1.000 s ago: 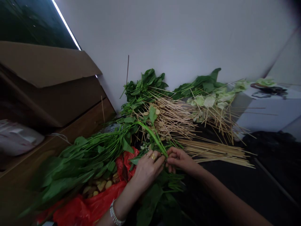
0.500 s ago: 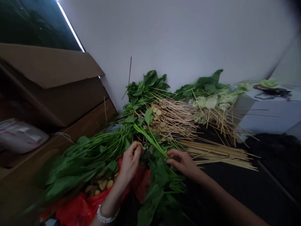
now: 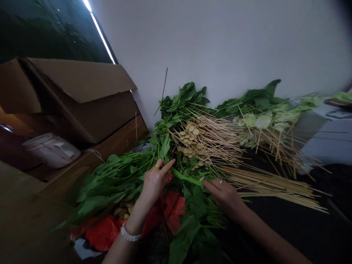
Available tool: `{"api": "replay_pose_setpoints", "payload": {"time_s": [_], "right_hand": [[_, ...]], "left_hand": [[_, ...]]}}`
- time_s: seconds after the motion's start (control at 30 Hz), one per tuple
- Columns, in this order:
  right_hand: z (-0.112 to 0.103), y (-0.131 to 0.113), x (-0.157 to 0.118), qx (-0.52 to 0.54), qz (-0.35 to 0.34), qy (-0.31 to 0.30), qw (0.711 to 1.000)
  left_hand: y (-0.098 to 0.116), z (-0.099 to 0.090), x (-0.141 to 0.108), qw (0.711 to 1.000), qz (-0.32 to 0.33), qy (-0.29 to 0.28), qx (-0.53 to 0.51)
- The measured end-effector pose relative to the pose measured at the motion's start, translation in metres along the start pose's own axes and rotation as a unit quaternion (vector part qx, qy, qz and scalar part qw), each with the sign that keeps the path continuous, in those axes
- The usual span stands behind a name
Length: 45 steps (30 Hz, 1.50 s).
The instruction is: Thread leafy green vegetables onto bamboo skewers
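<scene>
Two bare hands frame one long green stem (image 3: pixel 187 177), which lies between them across the leafy greens (image 3: pixel 115 176). Its long axis runs from about 10 o'clock to 4 o'clock, and its pale, smooth, slightly glossy surface stands out against the matte leaves.

Your right hand (image 3: pixel 224 196) is nearer the stem's 4 o'clock end, with its fingers (image 3: pixel 211 186) pressed together and stretched toward 10 o'clock. Their tips come just beside that end, but no pinch shows.

Your left hand (image 3: pixel 155 182) lies at the stem's 7 o'clock side. Its index finger (image 3: pixel 167 165) is spread out toward 2 o'clock, passing just above the stem, while the other fingers are partly hidden, so you cannot tell whether that hand holds anything. A gold ring (image 3: pixel 157 165) sits on that hand, and a beaded bracelet (image 3: pixel 130 233) circles the wrist.

A crinkled red plastic bag (image 3: pixel 173 207) lies under the hands at 6 o'clock. At 12 o'clock, round yellow-brown slices threaded on bamboo skewers (image 3: pixel 191 137) fan out, and a bundle of thin skewers (image 3: pixel 275 187) stretches toward 3 o'clock. A cardboard box (image 3: pixel 82 99) stands at 10 o'clock.
</scene>
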State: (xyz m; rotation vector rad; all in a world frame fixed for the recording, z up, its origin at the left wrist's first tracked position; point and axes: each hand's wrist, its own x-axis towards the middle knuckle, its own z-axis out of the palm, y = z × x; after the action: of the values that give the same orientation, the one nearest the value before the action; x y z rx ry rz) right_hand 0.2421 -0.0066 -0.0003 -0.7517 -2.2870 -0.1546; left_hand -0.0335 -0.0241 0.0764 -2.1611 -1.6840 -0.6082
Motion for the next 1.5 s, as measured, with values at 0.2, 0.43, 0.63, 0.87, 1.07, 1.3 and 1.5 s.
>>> {"api": "replay_pose_setpoints", "payload": {"time_s": [0.2,0.43,0.63,0.87,1.07,1.3,1.5], "right_hand": [[-0.001,0.002,0.000,0.002,0.009,-0.002,1.000],[-0.002,0.004,0.001,0.021,0.057,-0.004,0.998],[0.000,0.000,0.003,0.049,0.063,0.005,0.997],[0.000,0.004,0.003,0.046,0.081,0.015,0.996],[-0.002,0.001,0.005,0.053,0.077,0.029,0.995],[-0.007,-0.006,0.008,0.029,0.051,0.049,0.997],[-0.006,-0.008,0.007,0.021,0.050,0.045,0.998]], "left_hand": [[-0.006,0.000,-0.001,1.000,0.009,-0.007,0.016],[-0.015,-0.006,-0.009,0.998,0.052,-0.016,-0.031],[-0.010,-0.002,-0.008,0.986,-0.069,0.016,-0.150],[-0.019,-0.019,0.005,0.963,-0.192,0.110,-0.152],[0.021,-0.030,0.003,0.974,-0.125,0.059,-0.179],[0.073,0.000,-0.004,0.982,0.087,-0.018,-0.165],[0.076,0.017,-0.003,0.982,0.156,-0.026,-0.107]]}}
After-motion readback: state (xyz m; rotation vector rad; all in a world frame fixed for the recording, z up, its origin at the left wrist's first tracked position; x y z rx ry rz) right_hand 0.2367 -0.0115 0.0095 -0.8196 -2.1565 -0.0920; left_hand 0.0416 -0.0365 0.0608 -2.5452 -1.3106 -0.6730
